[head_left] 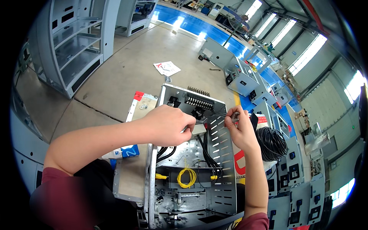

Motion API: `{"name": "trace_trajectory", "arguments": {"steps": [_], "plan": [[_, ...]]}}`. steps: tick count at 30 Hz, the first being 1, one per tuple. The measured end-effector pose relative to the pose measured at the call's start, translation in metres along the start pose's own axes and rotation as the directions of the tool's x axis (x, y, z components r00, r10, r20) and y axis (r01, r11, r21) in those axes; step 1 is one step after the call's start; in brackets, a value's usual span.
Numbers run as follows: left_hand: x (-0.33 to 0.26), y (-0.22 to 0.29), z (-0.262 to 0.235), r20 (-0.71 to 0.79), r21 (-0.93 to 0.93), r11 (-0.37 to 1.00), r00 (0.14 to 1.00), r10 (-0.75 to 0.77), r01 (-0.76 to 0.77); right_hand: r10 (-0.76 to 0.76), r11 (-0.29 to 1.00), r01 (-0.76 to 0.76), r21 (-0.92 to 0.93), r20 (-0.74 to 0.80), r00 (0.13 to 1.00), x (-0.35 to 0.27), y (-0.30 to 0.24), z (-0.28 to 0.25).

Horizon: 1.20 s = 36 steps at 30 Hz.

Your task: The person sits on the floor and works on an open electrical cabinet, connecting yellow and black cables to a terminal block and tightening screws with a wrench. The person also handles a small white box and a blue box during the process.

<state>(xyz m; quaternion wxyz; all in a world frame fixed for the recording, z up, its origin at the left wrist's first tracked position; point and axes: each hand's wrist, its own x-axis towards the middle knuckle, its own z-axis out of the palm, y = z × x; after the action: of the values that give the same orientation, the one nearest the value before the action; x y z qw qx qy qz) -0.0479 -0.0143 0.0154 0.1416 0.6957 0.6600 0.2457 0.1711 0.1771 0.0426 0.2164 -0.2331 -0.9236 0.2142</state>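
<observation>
In front of me stands an open metal enclosure (227, 168) with a slotted right side wall. My left hand (168, 123) is closed in a fist over its upper left part; whatever is inside the fingers is hidden. At the top of the slotted wall my right hand (241, 128) pinches a small shiny piece, with a thin metallic shaft pointing left from it; its kind is too small to tell. Between and beyond the hands, a black terminal block (199, 102) is fixed to the far wall. Lower inside lie a yellow wire coil (186, 178) and black cables (208, 152).
A coil of black cable (271, 143) sits right of my right forearm. On the left are a blue and white box (130, 151) and a tall grey cabinet frame (73, 46). A printed sheet (167, 68) lies on the floor ahead; several metal housings (241, 78) stand at the right.
</observation>
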Motion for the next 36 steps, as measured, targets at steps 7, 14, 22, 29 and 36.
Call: {"name": "trace_trajectory", "arguments": {"steps": [7, 14, 22, 29, 36], "plan": [[0.002, 0.001, 0.001, 0.005, 0.005, 1.0, 1.0, -0.01, 0.01, 0.021, 0.999, -0.017, -0.029, 0.171, 0.985, 0.019, 0.018, 0.01], [0.002, 0.001, 0.001, 0.001, 0.004, 1.0, 1.0, -0.005, 0.005, 0.018, 0.996, -0.037, 0.08, 0.228, 0.973, 0.052, 0.037, 0.02], [0.001, 0.002, 0.001, -0.001, 0.002, 1.0, 1.0, -0.014, 0.014, 0.022, 0.999, -0.027, 0.025, 0.192, 0.981, 0.051, 0.038, 0.028], [-0.001, -0.001, 0.002, -0.02, 0.002, 1.0, 1.0, -0.001, 0.001, -0.101, 0.968, 0.155, -0.199, 0.256, 0.961, 0.018, 0.016, 0.025], [-0.001, -0.001, 0.001, -0.01, -0.022, 1.0, 1.0, 0.004, -0.004, -0.157, 0.834, 0.353, -0.424, 0.43, 0.889, -0.006, -0.01, 0.025]]}}
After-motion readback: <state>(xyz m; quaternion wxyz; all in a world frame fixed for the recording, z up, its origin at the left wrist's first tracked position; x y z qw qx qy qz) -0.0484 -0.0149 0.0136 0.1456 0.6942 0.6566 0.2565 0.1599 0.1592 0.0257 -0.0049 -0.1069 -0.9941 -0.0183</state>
